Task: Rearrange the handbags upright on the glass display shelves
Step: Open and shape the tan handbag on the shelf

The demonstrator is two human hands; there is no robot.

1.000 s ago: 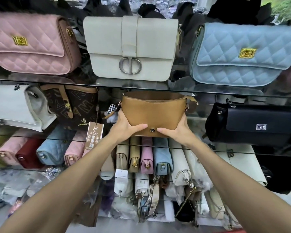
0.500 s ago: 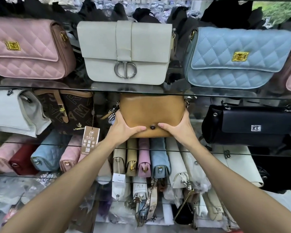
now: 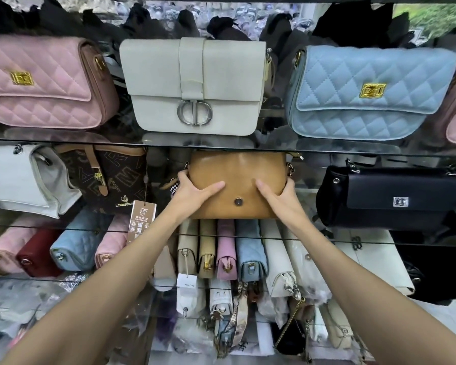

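A tan leather handbag [image 3: 237,169] with a round snap stands upright in the middle of the second glass shelf [image 3: 353,240], its top tucked just under the upper shelf [image 3: 63,141]. My left hand [image 3: 195,192] grips its left side, thumb lying across the front and fingers curled round the edge near a checkered charm. My right hand [image 3: 277,197] grips the right side the same way. The bag's back and strap are hidden.
A pink quilted bag [image 3: 37,83], a white flap bag [image 3: 192,85] and a blue quilted bag [image 3: 366,93] stand on the upper shelf. A brown monogram bag [image 3: 111,177] and a black bag [image 3: 390,198] flank the tan one. Several bags [image 3: 225,248] stand end-on below.
Both hands pushed the tan handbag back and up under the upper shelf. My thumbs slid higher across its front, above the snap.
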